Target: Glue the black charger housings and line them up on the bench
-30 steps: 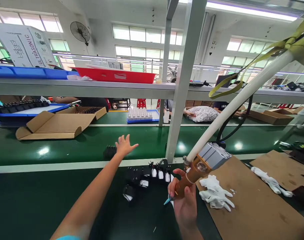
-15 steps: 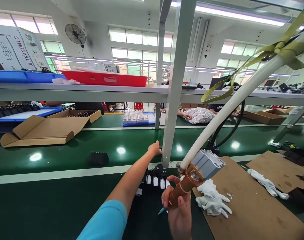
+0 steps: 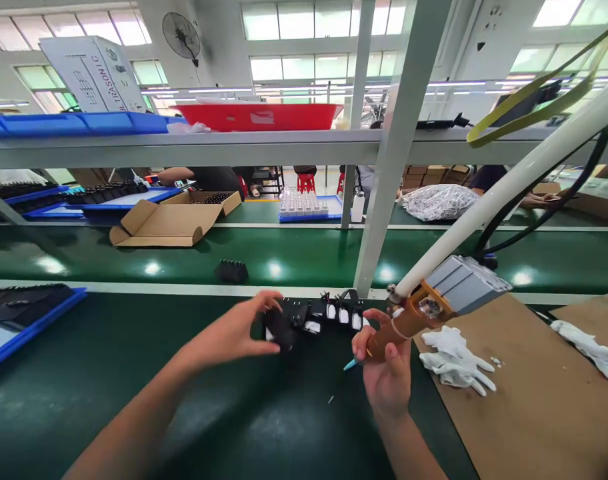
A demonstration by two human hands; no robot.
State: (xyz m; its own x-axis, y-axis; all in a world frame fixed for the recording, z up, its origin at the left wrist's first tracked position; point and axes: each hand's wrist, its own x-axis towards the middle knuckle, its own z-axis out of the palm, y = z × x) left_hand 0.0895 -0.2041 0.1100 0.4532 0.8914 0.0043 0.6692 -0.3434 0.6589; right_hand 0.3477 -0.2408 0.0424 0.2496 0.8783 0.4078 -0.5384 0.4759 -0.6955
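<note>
My right hand (image 3: 387,363) is closed round the brown barrel of a hanging tool (image 3: 409,320) with a blue tip, a grey block and a white hose (image 3: 509,190) rising to the right. My left hand (image 3: 237,330) pinches a small black part (image 3: 280,331) at the left end of a cluster of black parts with white inserts (image 3: 329,313) lying on the green bench. Both hands sit close together near the bench's far edge, just in front of a grey upright post (image 3: 384,193).
A green conveyor belt (image 3: 134,260) runs behind, carrying a black block (image 3: 233,271) and an open cardboard box (image 3: 169,223). A cardboard sheet (image 3: 524,400) with white gloves (image 3: 457,360) lies to the right. A blue tray (image 3: 14,327) sits at left. Other people's arms work beyond the belt.
My left hand pulled back from the post and belt, came down to the bench and closed on a black part. The view tilted down; my right hand kept its hold on the tool.
</note>
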